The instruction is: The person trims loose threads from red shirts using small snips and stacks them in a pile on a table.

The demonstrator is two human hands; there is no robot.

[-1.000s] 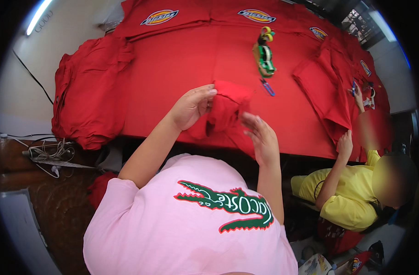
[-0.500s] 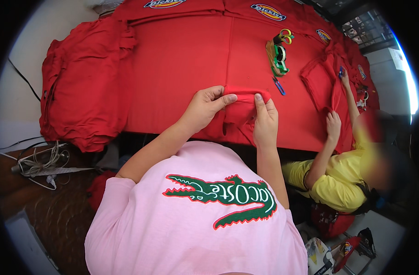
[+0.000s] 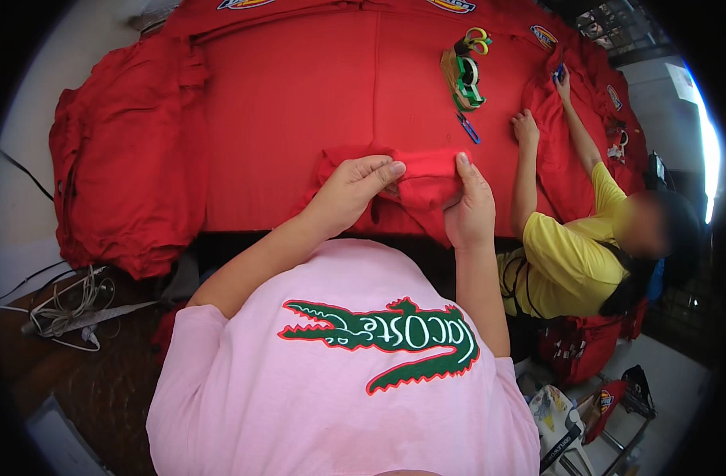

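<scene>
Pinching a small folded red garment piece (image 3: 426, 178) at frame centre, both hands work the same bundle. It lies on the near edge of the desk (image 3: 299, 95), which is covered by a flat red cloth. Left hand (image 3: 351, 190): fingers curled over the top left of the bundle, thumb tip pressed onto the fold, so closed on the fabric. Right hand (image 3: 470, 210): fingers together and upright against the bundle's right end, thumb side hidden, holding the cloth from that end. Step looks like folding or rolling the piece into a tight packet, about mid-fold; the fold edge is gathered but loose cloth hangs below toward the desk edge. The next move calls for keeping both pinches tight while the slack is tucked, else the fold opens.

Outward: a green tape dispenser (image 3: 464, 79) sits upper centre right, yellow-handled scissors (image 3: 477, 38) just above it, a blue pen-like tool (image 3: 468, 127) just below. A stack of red garments (image 3: 129, 174) drapes over the desk's left end. At right, a co-worker in a yellow shirt (image 3: 573, 254) rests one hand (image 3: 526, 127) on more red cloth. Tangled white cables (image 3: 65, 309) lie lower left.
</scene>
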